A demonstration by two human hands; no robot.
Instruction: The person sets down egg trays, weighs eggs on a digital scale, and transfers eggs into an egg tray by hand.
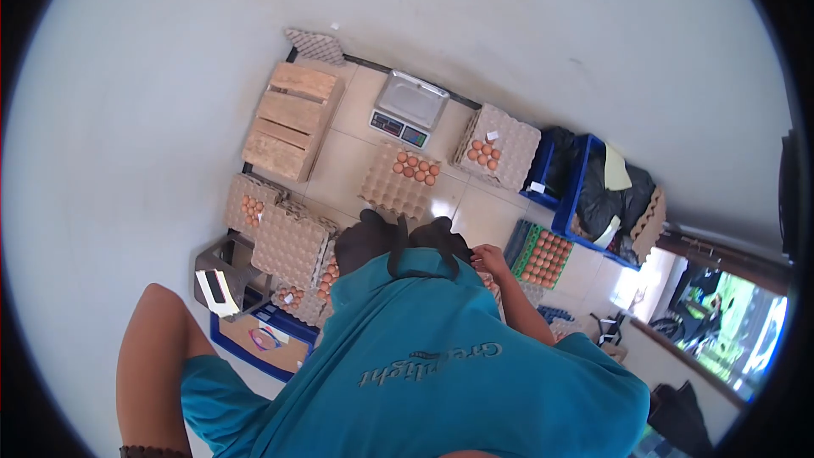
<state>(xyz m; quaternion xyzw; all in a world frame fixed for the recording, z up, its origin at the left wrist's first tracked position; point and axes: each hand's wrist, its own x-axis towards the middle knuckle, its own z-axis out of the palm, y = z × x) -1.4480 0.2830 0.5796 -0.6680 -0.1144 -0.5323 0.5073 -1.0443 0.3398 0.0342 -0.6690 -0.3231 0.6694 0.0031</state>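
My right hand (487,261) is beside my right knee, its partly visible fingers reaching toward the dark trouser leg (445,237) and seeming to touch it. No held object shows in it. My left arm (153,365) is bent at the left edge, and its hand is out of view below. On the floor ahead of my knees lies an egg tray (394,195), with several brown eggs (415,168) grouped at its far right part. Right of my right hand is a green tray full of eggs (545,256).
A digital scale (411,102) and a wooden crate (292,119) stand near the wall. Stacked egg trays (500,148) with several eggs sit at right, beside blue crates (581,178) holding black bags. More stacked trays (288,242) and a grey crate (208,280) are at left.
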